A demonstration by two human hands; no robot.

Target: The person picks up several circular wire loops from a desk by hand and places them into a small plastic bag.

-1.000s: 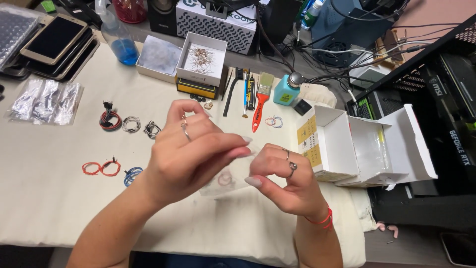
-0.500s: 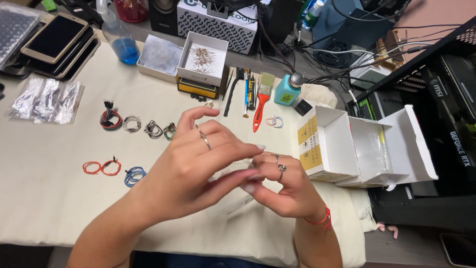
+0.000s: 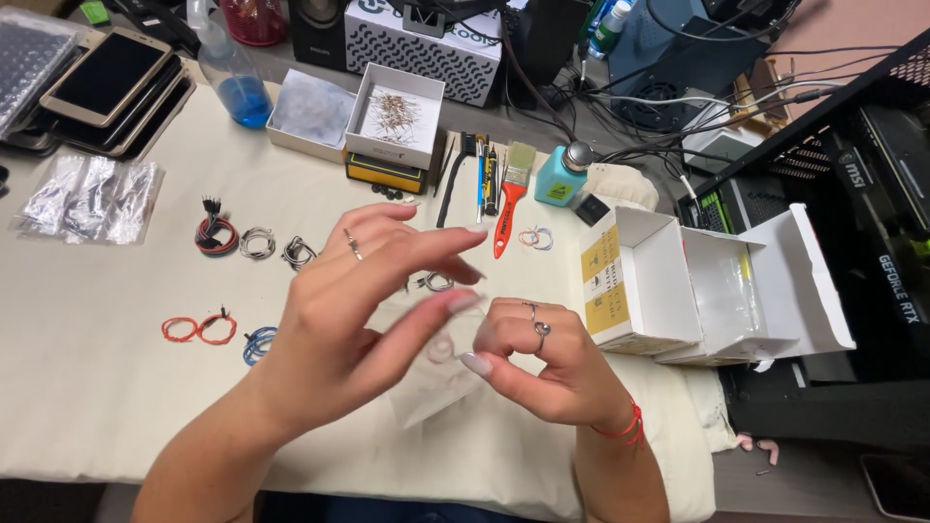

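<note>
Counter w/ cream cloth carries everything. Open white carton sits at right, well apart from a smaller white box of thin pins at the back. Left hand is raised over the cloth, palm down, fingers spread & lightly curved, index stretched toward the right; its grip isn't closed on anything, though fingertips look to touch the bag's top edge. Right hand is curled, knuckles up, thumb & index pressed together on the small clear plastic bag. Bag hangs between both hands, just above the cloth. Small reddish ring shows inside it, approx. mid-bag.
</note>
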